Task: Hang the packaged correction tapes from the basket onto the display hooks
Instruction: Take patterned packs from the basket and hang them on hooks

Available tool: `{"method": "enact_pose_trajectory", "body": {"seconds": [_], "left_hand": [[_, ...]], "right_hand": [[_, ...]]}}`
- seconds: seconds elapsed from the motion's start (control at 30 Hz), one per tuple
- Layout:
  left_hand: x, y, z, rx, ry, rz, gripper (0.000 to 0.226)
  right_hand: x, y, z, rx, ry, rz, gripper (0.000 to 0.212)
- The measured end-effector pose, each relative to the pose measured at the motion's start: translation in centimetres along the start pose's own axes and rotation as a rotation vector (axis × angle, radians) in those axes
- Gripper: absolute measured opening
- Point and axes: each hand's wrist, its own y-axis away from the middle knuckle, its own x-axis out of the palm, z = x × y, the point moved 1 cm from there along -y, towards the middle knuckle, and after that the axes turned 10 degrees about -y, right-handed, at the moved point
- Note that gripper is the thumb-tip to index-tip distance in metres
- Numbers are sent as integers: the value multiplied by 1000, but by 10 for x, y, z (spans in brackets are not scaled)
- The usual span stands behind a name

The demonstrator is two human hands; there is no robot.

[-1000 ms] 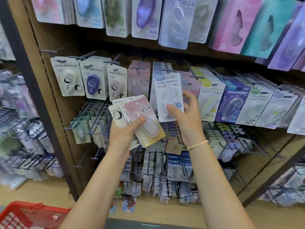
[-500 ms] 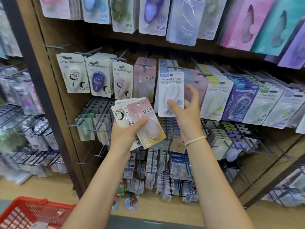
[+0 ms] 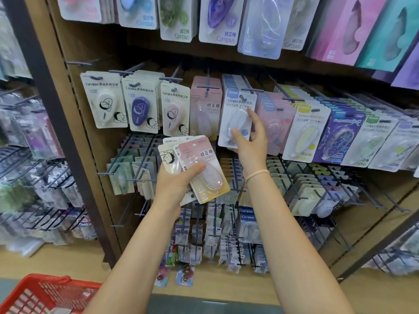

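Pink glossy card fronted the fanned stack of packaged tapes (image 3: 199,168) that your left hand (image 3: 179,184) gripped, thumb pressed across a clear oval blister. Your right hand (image 3: 249,143) pinched the white-backed pack (image 3: 237,116) at the display hook (image 3: 249,89), thumb on its front, forefinger along its edge (whether its slot sat on the wire, you couldn't tell). Red plastic mesh basket (image 3: 43,295) sat at lower left, well apart.

glossy clear plastic blisters on card packs (image 3: 237,118), dark metal hooks (image 3: 250,89), red plastic basket (image 3: 45,293).
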Motion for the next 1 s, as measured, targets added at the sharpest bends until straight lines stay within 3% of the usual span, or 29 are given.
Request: {"method": "enact_pose_trajectory", "body": {"seconds": [0.07, 0.2, 0.3, 0.43, 0.67, 1.0], "left_hand": [[1, -2, -1, -6, -11, 23, 39], [-1, -8, -3, -3, -14, 66, 40], [-2, -10, -2, 1, -20, 111, 44], [0, -8, -4, 12, -25, 206, 58], [-1, 0, -7, 11, 10, 221, 59], [-5, 7, -13, -29, 60, 149, 43]], "right_hand": [[1, -3, -4, 22, 28, 14, 62], [-9, 20, -2, -59, 334, 69, 64], [-15, 47, 5, -111, 393, 44, 41], [-12, 64, 13, 173, 146, 245, 7], [-14, 73, 18, 249, 37, 325, 32], [-6, 83, 16, 152, 247, 361, 62]]}}
